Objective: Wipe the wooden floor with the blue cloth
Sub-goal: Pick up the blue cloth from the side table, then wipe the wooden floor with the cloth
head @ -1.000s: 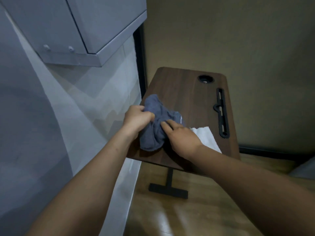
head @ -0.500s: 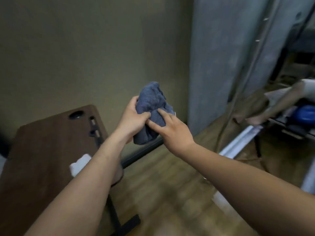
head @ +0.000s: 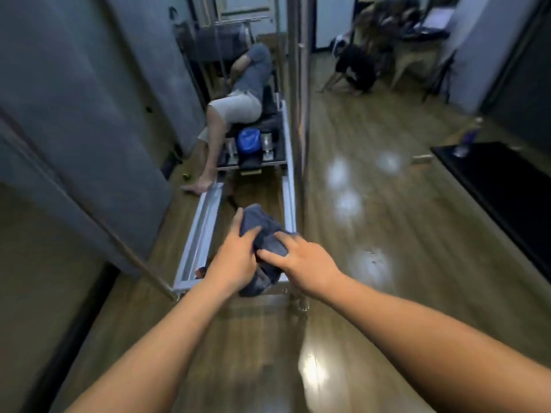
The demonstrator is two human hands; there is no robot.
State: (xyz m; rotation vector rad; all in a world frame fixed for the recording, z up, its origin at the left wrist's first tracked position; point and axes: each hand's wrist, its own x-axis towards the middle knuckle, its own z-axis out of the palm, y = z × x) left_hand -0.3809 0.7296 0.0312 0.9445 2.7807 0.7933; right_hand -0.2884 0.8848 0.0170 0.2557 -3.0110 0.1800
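I hold the cloth [head: 262,245] bunched in the air in front of me, above the floor [head: 387,222], its long axis running from its top end, far and left, down toward me; I can read no label or writing on it. My left hand [head: 235,257] is clenched around its left side, and my right hand [head: 304,260] presses fingers [head: 274,253] into its right side, so both of my 2 hands grip it. Beyond it lies a metal frame [head: 202,228], where a person [head: 238,105] reclines.

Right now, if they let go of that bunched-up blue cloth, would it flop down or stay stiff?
The bunched blue-grey cloth would probably flop: it folds and sags around the left hand and right hand gripping it. It looks light, since the fingers hold it up without strain. It likely will not slip or roll, because its surface seems soft and wrinkled.
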